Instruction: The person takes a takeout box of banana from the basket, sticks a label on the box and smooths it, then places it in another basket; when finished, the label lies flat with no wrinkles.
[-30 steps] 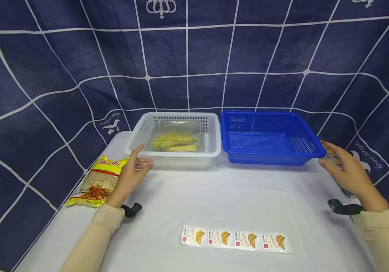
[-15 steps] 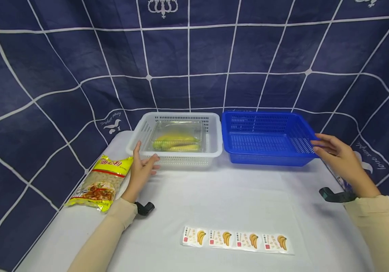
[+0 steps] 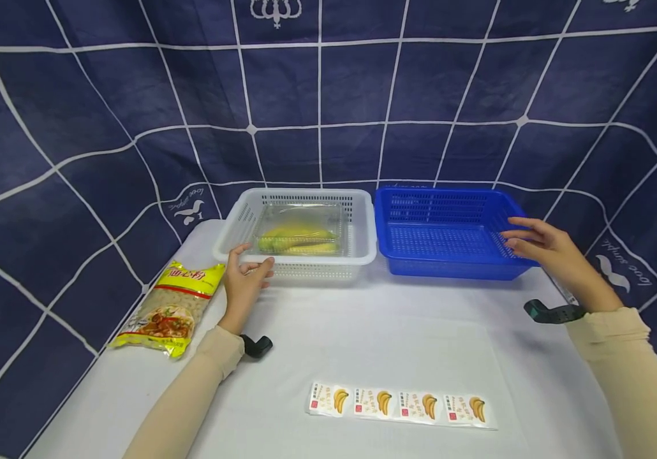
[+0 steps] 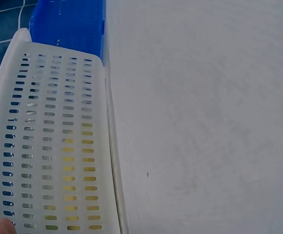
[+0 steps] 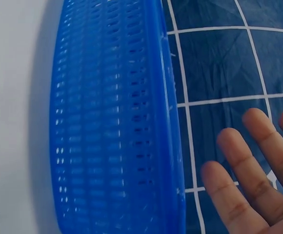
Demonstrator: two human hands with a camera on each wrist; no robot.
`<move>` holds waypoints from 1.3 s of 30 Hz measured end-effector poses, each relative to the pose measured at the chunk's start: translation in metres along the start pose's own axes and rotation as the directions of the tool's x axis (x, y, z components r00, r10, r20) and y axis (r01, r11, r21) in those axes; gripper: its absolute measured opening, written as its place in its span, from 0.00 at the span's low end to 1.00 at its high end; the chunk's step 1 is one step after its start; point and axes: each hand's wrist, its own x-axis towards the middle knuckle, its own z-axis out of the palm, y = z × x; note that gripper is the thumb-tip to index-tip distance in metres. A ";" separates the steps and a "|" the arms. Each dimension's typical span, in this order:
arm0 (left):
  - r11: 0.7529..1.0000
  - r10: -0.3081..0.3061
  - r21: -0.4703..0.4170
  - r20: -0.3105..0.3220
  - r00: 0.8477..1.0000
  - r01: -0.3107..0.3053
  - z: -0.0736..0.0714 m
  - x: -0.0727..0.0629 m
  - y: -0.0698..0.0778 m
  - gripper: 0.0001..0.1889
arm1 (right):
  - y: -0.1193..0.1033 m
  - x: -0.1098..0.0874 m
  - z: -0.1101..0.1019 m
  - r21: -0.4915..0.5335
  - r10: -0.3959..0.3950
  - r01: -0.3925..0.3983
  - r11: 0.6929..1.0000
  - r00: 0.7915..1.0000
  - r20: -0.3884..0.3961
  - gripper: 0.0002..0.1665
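Observation:
My left hand (image 3: pixel 245 287) is at the front left corner of the white basket (image 3: pixel 311 260), its fingers loosely bent by the rim. In the left wrist view a fingertip (image 4: pixel 5 227) shows against the basket's slotted wall; whether it presses there I cannot tell. Inside the basket lies a clear plastic box (image 3: pixel 300 211) holding yellow bananas (image 3: pixel 296 237). My right hand (image 3: pixel 561 258) hovers at the right side of the blue basket (image 3: pixel 449 268), holding nothing. Its fingers (image 5: pixel 236 151) are spread, apart from the basket rim in the right wrist view.
A yellow food packet (image 3: pixel 170 310) lies left of my left hand. Near the table's front lies a strip of banana stickers (image 3: pixel 403 406). Something mostly hidden lies beneath my right wrist. A dark blue checked curtain (image 3: pixel 346 95) hangs behind the baskets.
My right hand has moved left, from the right-hand packet to the blue basket's right side. My left hand has shifted right from beside the yellow packet to the white basket's corner.

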 end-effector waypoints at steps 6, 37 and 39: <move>0.999 -0.019 -0.041 -0.009 1.000 0.018 0.006 0.005 -0.004 0.21 | -0.006 0.013 0.005 0.054 0.046 -0.049 0.997 0.998 0.051 0.22; 0.994 -0.080 -0.071 0.100 0.992 0.087 -0.002 0.012 -0.005 0.16 | -0.021 0.084 0.060 0.273 0.114 -0.201 0.941 0.946 0.304 0.18; 0.994 -0.080 -0.067 0.106 0.991 0.088 -0.002 0.012 -0.005 0.16 | -0.022 0.089 0.067 0.306 0.112 -0.211 0.928 0.943 0.312 0.17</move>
